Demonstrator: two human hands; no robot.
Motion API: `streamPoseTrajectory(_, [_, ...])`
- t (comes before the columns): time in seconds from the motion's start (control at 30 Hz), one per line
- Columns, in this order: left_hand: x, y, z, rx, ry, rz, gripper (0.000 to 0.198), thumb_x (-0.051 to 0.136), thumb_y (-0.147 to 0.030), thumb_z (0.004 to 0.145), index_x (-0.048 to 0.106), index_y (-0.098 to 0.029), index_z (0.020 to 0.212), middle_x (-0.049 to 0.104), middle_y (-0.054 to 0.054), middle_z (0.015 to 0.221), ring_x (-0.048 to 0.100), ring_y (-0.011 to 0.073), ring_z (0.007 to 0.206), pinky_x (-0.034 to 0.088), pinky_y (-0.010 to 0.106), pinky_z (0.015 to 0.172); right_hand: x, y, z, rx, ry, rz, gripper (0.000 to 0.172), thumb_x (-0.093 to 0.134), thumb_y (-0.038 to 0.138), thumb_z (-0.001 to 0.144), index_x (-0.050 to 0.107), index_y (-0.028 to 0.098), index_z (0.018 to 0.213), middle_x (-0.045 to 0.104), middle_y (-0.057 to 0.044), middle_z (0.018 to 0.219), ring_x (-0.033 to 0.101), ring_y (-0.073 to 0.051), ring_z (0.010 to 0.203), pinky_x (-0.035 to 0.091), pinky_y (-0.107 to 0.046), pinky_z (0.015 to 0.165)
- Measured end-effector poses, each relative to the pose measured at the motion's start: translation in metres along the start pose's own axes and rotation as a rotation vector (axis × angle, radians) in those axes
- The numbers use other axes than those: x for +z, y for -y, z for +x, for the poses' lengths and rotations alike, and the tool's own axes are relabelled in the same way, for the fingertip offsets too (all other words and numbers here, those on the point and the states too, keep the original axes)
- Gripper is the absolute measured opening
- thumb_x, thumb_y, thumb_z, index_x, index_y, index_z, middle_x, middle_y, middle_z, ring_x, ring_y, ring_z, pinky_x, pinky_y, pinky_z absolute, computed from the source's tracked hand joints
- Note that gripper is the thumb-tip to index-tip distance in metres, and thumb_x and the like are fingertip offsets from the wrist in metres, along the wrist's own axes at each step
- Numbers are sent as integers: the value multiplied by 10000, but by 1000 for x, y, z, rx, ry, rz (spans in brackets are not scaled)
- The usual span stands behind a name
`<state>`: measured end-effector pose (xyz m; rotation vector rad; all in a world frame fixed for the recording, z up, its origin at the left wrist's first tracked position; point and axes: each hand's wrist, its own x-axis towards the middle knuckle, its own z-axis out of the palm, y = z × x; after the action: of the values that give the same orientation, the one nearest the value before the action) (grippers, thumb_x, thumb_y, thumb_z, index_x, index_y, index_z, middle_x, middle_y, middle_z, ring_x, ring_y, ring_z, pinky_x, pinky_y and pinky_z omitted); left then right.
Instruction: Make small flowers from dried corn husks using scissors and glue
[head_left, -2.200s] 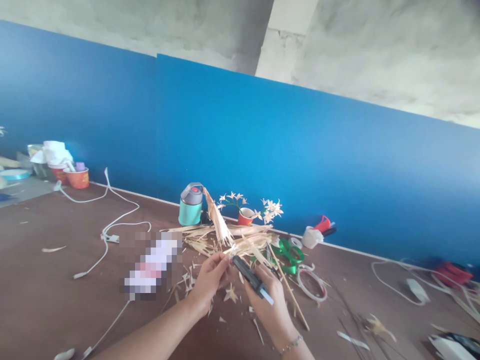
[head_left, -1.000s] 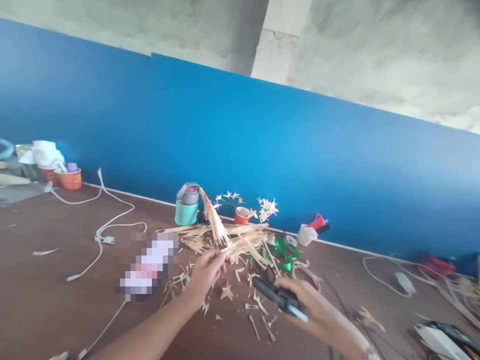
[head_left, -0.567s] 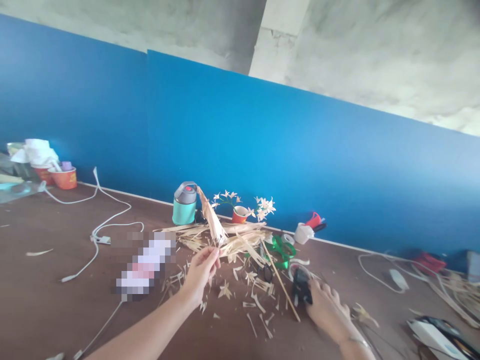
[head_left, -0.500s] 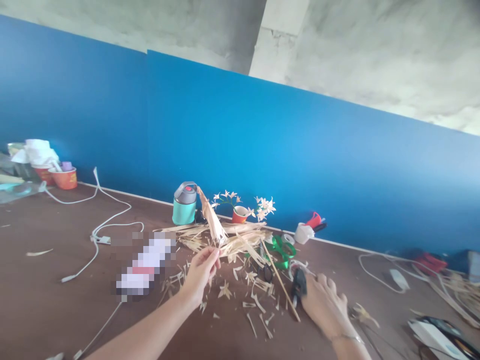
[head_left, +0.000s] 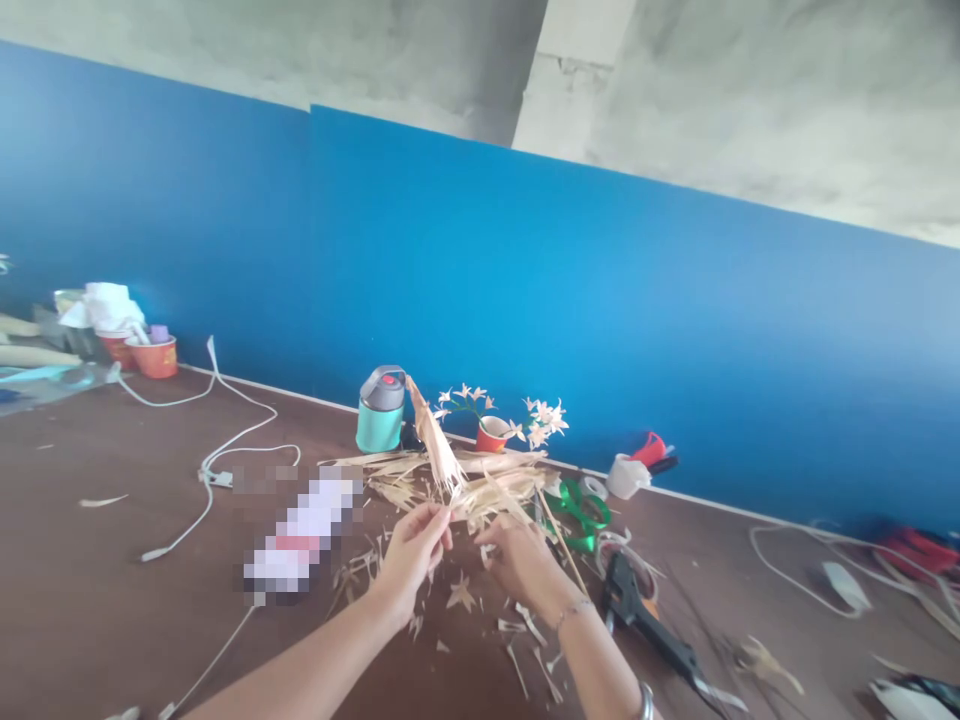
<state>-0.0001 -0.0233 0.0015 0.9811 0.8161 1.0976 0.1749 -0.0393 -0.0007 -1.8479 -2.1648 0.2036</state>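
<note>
My left hand [head_left: 416,550] is closed in a pinch, thumb against forefinger, at the near edge of a heap of dried husk strips [head_left: 499,480]. What sits between its fingertips is too small to make out. Just to its right, my right hand [head_left: 521,560] reaches in over the scraps with fingers loosely bent and apart. A black glue gun [head_left: 652,625] lies on the table to the right of that hand. One pale star-shaped flower [head_left: 460,593] lies below the hands among cut scraps [head_left: 532,625]. A folded husk [head_left: 435,435] leans by the teal flask [head_left: 379,425].
Behind the heap stands a red paper cup [head_left: 491,435] beside pale flower sprays [head_left: 546,420]. Green ribbon [head_left: 585,510] lies at the right. A blurred power strip [head_left: 300,540] and white cables [head_left: 202,470] are on the left. A blue partition [head_left: 600,300] borders the table.
My right hand has left the glue gun on the table and moved left, close to my left hand. The left hand keeps its pinch. The view has shifted slightly.
</note>
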Motion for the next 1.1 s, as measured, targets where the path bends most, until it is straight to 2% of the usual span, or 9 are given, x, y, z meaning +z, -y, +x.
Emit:
streamPoseTrajectory(0.17, [1,0,-1,-17,-5,7,319,600,-479,730,562,-162,721,497,-55,535,257,11,358,138,189,387,-1,-3,4,-1,-33,37,231,559,80,651,723,228,718,669,-44,831,585,-230,869,357,-398,865])
streamPoseTrajectory(0.3, [1,1,0,-24,-19,18,321,606,-478,723,564,-160,720,485,-60,522,249,15,368,141,185,394,-17,9,5,-56,-75,198,225,543,91,697,724,223,703,698,-32,750,626,-197,775,439,-325,788])
streamPoseTrajectory(0.4, [2,2,0,-29,-51,35,332,618,-489,705,543,-166,692,470,-64,506,256,26,375,127,187,387,-31,27,2,-29,-261,445,175,549,140,735,705,200,788,711,-31,791,642,-175,757,484,-269,711])
streamPoseTrajectory(0.47, [4,1,-1,-29,-58,47,345,626,-496,689,524,-168,668,465,-68,494,256,29,371,123,187,386,-37,39,-1,-8,-372,514,117,563,182,747,678,195,768,701,-21,757,639,-170,700,490,-260,644])
streamPoseTrajectory(0.57, [7,-1,-3,-20,-49,54,360,628,-504,668,510,-166,632,459,-69,473,244,26,356,121,189,388,-39,52,-5,-47,-480,493,88,553,178,759,629,194,717,672,-17,716,622,-175,689,480,-275,641])
streamPoseTrajectory(0.7, [10,-2,-5,-12,-43,48,355,639,-497,643,510,-168,614,463,-66,464,251,28,352,118,188,387,-34,57,-8,-105,-559,391,91,538,149,759,573,197,690,637,-24,709,599,-186,707,464,-305,670])
streamPoseTrajectory(1.1, [13,-4,-8,-66,-30,38,368,641,-517,631,516,-172,626,444,-79,436,233,25,336,108,170,352,-31,56,-7,-130,-562,332,108,535,126,770,580,196,703,631,-21,731,580,-181,728,443,-306,688])
